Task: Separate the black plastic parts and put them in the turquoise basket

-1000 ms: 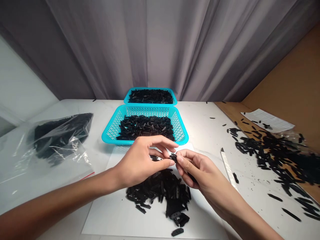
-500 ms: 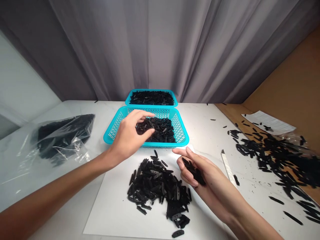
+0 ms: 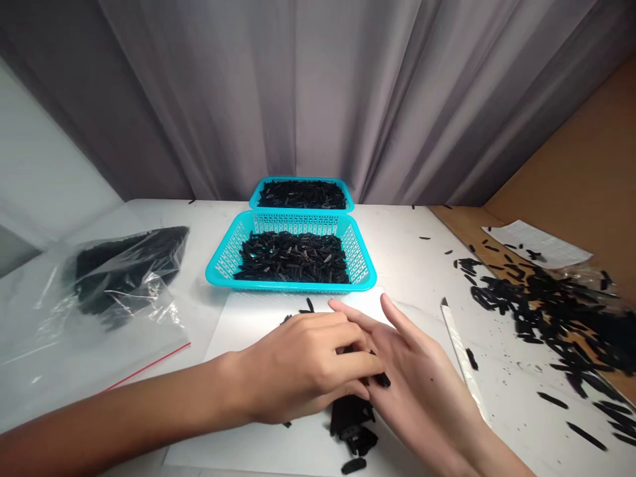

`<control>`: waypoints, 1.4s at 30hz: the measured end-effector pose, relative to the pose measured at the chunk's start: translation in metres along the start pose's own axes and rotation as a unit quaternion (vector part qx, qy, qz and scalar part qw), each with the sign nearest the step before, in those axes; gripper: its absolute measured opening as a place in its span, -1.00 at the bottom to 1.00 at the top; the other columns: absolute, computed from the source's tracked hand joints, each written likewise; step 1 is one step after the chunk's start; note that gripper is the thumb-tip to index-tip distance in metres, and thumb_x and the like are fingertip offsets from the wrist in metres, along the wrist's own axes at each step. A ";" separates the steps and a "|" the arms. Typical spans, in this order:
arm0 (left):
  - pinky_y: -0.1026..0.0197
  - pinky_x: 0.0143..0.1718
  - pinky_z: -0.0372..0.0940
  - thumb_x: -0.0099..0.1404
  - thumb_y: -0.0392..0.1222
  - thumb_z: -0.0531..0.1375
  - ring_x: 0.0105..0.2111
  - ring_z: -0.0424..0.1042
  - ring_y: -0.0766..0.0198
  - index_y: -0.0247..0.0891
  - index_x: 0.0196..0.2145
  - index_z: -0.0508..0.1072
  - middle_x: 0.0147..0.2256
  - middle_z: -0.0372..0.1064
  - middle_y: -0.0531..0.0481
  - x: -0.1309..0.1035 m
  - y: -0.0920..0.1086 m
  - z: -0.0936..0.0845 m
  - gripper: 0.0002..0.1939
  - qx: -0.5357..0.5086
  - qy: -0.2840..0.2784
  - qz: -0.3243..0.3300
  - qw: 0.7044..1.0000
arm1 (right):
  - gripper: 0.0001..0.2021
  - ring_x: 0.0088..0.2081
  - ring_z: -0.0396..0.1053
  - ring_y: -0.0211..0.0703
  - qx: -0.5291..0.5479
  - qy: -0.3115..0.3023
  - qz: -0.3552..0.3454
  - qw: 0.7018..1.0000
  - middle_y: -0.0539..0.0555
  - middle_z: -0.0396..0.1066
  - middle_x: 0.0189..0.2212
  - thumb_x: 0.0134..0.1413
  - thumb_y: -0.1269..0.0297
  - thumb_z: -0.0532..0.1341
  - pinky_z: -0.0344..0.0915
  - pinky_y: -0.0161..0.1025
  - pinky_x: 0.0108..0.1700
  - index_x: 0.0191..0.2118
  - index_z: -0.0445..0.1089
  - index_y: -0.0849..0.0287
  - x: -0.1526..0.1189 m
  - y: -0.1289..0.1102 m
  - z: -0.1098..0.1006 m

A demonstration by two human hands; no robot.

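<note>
My right hand [image 3: 422, 377] is turned palm up, thumb and index finger stretched out, with small black pieces [image 3: 381, 380] lying in it. Over that palm, my left hand [image 3: 303, 364] has its fingers bent down onto the pieces; its fingertips are partly hidden. A pile of similar black pieces [image 3: 352, 417], flat and elongated, lies on a white sheet [image 3: 233, 437] below, mostly covered by my left hand. Beyond the sheet stands a turquoise basket [image 3: 293, 287] partly filled with black pieces.
A second turquoise basket [image 3: 254, 201], full of black pieces, stands behind. At left lies a clear bag [image 3: 134, 278] of black material. A pale-handled craft knife [image 3: 461, 354] lies right of my hands. Loose black strips [image 3: 536, 305] and a white paper [image 3: 536, 243] are farther right.
My left hand has come back from over the front basket, down and right to my right palm. The right hand's curled fingers have loosened.
</note>
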State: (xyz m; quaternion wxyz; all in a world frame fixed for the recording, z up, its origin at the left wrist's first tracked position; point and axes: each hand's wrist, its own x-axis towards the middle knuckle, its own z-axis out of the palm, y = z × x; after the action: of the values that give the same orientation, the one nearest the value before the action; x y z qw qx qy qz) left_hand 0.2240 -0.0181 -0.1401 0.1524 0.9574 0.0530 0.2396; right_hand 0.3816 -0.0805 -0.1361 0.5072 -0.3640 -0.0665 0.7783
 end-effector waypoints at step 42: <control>0.31 -0.37 0.33 0.21 -0.29 0.26 -0.47 0.42 0.37 -0.30 -0.34 0.54 -0.45 0.49 0.06 0.009 -0.016 -0.019 -0.95 -0.209 0.109 -0.334 0.913 | -0.84 -0.20 0.30 -0.13 -0.098 -0.052 -0.066 0.992 0.12 0.42 -0.25 0.17 0.27 0.31 0.24 -0.21 -0.11 -0.21 0.56 0.24 0.005 0.002 -0.003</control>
State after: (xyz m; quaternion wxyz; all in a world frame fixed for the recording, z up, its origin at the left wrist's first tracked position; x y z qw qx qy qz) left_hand 0.2223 0.0036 -0.1255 0.4136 0.7982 0.3343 0.2830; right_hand 0.3808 -0.0779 -0.1414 0.5156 -0.3655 -0.1927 0.7506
